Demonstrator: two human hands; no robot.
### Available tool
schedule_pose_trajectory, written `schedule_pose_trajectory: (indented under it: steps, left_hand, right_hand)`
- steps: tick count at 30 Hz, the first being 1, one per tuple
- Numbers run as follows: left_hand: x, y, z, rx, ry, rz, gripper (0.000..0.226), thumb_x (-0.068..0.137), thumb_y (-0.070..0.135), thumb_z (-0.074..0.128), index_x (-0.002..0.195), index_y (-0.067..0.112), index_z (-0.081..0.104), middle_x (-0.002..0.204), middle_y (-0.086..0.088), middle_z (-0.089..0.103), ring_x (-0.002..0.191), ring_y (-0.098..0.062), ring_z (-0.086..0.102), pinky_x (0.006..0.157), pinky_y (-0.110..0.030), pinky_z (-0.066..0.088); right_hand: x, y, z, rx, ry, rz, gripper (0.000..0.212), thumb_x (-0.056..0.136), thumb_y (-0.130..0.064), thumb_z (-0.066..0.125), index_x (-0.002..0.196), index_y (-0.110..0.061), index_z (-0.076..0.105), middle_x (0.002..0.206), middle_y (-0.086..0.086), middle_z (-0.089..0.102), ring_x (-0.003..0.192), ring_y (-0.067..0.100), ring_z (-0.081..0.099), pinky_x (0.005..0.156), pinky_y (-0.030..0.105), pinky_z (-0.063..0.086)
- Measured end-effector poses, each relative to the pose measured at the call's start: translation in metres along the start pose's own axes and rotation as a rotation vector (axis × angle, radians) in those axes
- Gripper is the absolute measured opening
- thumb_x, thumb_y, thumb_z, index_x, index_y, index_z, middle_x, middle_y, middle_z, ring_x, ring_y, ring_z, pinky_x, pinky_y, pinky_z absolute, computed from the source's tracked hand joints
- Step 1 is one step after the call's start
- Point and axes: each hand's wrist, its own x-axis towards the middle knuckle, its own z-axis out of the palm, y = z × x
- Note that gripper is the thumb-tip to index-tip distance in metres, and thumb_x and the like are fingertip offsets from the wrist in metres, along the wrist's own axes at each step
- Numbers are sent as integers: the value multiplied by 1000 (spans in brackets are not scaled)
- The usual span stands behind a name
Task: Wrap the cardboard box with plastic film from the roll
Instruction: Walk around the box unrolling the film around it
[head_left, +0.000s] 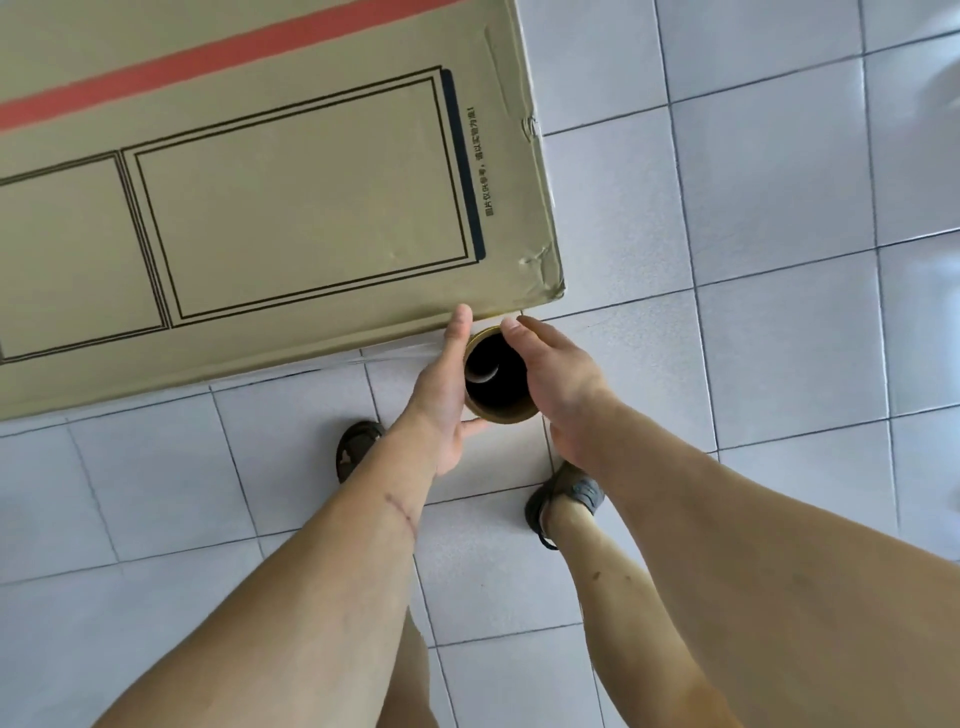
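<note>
A large cardboard box (270, 197) with black line drawings and a red stripe fills the upper left. Its near right corner is dented. The film roll (511, 413) stands upright just in front of that corner, and I look straight down its dark cardboard core. My left hand (447, 384) holds the roll's left side, thumb reaching up to the box edge. On the right side my right hand (558, 379) grips the roll, fingers curled over its rim. A thin strip of clear film (400, 356) stretches left from the roll along the box's near side.
White floor tiles (779, 312) with dark grout spread to the right and below. My two sandalled feet (358, 449) stand close behind the roll. The box's right edge runs up the frame.
</note>
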Motion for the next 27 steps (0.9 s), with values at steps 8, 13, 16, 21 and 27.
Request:
schedule_pose_trajectory:
  steps: [8,13,16,21,27]
  left_hand:
    - [0,-7,36,-50,-60,-99,114,74,110,35,147,27,65,139,-5,77,133,-28,69,114,-51,45]
    - [12,-8,47,-124,-35,-20,121,55,106,61,143,24,71,129,-4,82,125,-25,76,118,-52,53]
    - [16,-1,48,-160,-90,-52,109,77,103,47,144,19,70,131,-9,81,124,-29,77,117,-55,55]
    - [12,3,49,-25,-79,-47,105,80,104,42,151,31,64,148,3,71,135,-18,63,119,-49,41]
    - [12,11,55,-83,-132,-67,111,61,98,52,136,19,76,124,-8,84,122,-26,78,117,-49,55]
  right_hand:
    - [9,-4,-35,-181,23,-11,55,90,-62,61,136,-31,60,126,-2,62,114,20,57,88,30,42]
    - [9,-11,-45,-124,5,35,61,86,-68,61,135,-32,60,126,-3,64,116,20,58,89,30,43]
    - [17,-16,-50,-146,15,1,58,90,-64,58,138,-30,59,128,-2,63,117,20,57,90,31,44]
    - [15,-17,-48,-179,38,-15,71,79,-70,67,136,-28,60,128,0,65,117,20,60,100,36,50]
    - [8,-15,-56,-117,19,13,56,89,-54,68,138,-28,57,123,-3,63,110,15,60,83,21,48]
